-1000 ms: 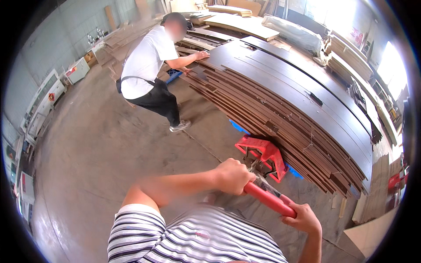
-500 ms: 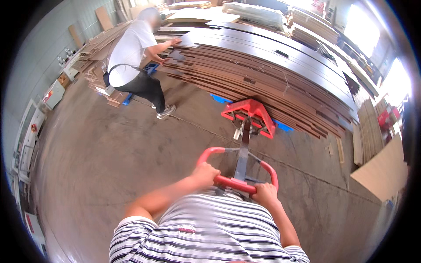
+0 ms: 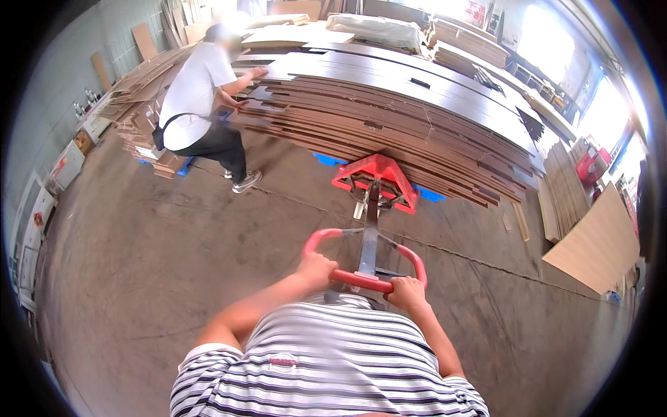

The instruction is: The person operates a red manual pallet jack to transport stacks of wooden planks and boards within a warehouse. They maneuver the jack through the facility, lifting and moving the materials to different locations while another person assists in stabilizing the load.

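Both my hands are closed round the red loop handle of a pallet jack, close in front of my body. My left hand grips its left corner, and my right hand grips the right one. A dark steel shaft runs from the handle to the jack's red base. That base stands against a blue pallet, mostly hidden under a wide stack of brown boards. The jack's forks are out of sight beneath the stack.
At the far left a person in a white shirt leans over, both hands at the stack's left end. More boards lie behind that person. On the right, a light wood panel leans beside upright boards. A cracked seam crosses the concrete floor.
The whole scene, stack and jack included, has shifted left and slightly up in the picture. My hands keep their grip on the handle. The other person stays bent at the stack.
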Motion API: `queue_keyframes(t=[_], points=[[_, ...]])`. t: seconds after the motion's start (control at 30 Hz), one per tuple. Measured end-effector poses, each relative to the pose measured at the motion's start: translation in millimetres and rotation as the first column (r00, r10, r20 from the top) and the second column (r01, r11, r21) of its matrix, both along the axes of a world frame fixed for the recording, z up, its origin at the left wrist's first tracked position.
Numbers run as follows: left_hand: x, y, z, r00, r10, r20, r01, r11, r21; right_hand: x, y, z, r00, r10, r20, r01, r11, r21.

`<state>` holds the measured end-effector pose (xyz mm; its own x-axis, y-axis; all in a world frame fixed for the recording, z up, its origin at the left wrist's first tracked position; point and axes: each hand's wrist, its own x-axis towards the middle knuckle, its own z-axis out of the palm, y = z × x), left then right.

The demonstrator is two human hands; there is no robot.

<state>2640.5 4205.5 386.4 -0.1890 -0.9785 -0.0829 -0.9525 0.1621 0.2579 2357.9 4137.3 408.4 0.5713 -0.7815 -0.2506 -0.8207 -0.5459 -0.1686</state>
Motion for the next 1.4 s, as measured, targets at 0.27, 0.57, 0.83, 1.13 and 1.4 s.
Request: queue_keyframes(t=[0.27,0.57,0.83,1.13,1.4], points=[[31,-41,60,0.993,-0.065,-0.101,0.064,0.998,-0.010,21,-40,72,1.000,-0.004,-0.004,0.004,0.996,0.088],[62,-130,168,0.992,-0.112,-0.060,0.119,0.987,0.111,50,-119,168,1.000,-0.006,-0.005,0.006,0.997,0.081],[105,-218,201,0.971,-0.179,-0.159,0.134,0.956,-0.260,77,-202,212,0.959,0.030,0.281,-0.013,0.998,-0.064],[115,-298,245,0.954,-0.158,-0.257,0.076,0.950,-0.303,97,-268,255,0.944,-0.006,0.331,0.093,0.965,-0.247],[128,-362,264,0.918,-0.241,-0.314,0.095,0.904,-0.417,109,-326,262,0.920,0.032,0.390,0.161,0.878,-0.451]])
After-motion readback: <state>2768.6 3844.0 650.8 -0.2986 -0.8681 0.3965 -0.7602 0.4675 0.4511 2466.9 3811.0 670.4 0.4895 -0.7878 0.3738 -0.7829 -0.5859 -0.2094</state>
